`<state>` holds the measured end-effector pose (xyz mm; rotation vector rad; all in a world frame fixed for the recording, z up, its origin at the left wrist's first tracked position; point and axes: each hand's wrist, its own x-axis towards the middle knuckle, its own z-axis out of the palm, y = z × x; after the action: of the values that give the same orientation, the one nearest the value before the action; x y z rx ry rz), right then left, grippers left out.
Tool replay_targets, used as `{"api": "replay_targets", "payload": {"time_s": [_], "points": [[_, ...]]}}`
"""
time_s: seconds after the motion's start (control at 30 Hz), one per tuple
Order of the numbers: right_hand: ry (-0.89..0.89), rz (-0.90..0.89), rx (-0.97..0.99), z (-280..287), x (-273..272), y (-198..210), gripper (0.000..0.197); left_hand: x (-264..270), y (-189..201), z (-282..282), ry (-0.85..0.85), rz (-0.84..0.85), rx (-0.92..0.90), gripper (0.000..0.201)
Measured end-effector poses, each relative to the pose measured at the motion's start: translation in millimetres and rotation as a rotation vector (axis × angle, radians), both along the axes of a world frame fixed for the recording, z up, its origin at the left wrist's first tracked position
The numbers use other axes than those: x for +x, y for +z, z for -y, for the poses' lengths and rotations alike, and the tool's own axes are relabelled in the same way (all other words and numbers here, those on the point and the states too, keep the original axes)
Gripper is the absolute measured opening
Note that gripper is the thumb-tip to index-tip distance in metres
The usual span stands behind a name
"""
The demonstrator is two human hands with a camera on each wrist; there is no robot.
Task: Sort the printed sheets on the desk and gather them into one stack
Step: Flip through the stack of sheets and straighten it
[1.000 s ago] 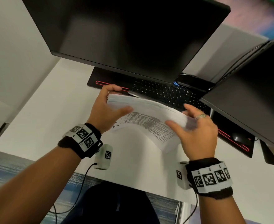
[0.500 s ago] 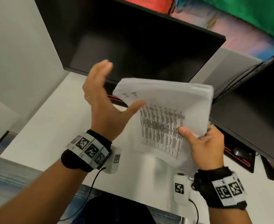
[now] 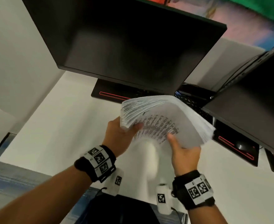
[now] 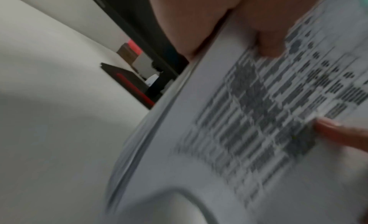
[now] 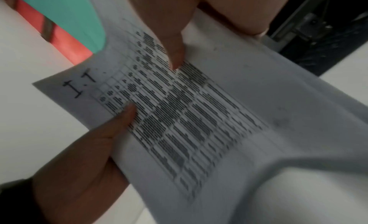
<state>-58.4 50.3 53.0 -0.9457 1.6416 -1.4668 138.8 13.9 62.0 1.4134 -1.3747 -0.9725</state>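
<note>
Sheets (image 3: 173, 120) gripped by both hands; print blurred, unreadable

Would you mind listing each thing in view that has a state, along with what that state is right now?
stack of printed sheets: held in the air above the desk, bent, edges fanned
left hand: grips the stack's left corner, thumb on the printed face
right hand: holds the stack from below, thumb on top
left monitor: screen dark
right monitor: screen dark
</note>
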Motion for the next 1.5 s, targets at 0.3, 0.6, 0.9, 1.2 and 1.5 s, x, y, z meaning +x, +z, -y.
{"api": "replay_targets", "payload": {"time_s": [0.3, 0.6, 0.9, 1.2, 1.5], "points": [[0.035, 0.014, -0.060, 9.4, -17.5, 7.3, 0.062, 11.3, 9.2, 18.3, -0.200, -0.261, -0.188, 0.074], [0.088, -0.063, -0.030, -4.7, -16.6, -3.1, 0.052, 2.2, 22.8, 7.3, -0.038, -0.412, -0.191, 0.041], [0.138, -0.037, -0.016, -7.7, -19.0, -1.5, 0.048, 31.6, 16.0, 2.4, -0.384, -0.288, -0.084, 0.116], [0.123, -0.032, -0.027, -8.9, -18.2, -5.2, 0.036, 23.6, 27.3, 0.9, -0.296, -0.156, -0.215, 0.096], [0.066, -0.080, 0.101, -12.2, -9.9, -23.0, 0.029, 24.2, -18.4, -0.1, -0.192, 0.038, -0.154, 0.029]]}}
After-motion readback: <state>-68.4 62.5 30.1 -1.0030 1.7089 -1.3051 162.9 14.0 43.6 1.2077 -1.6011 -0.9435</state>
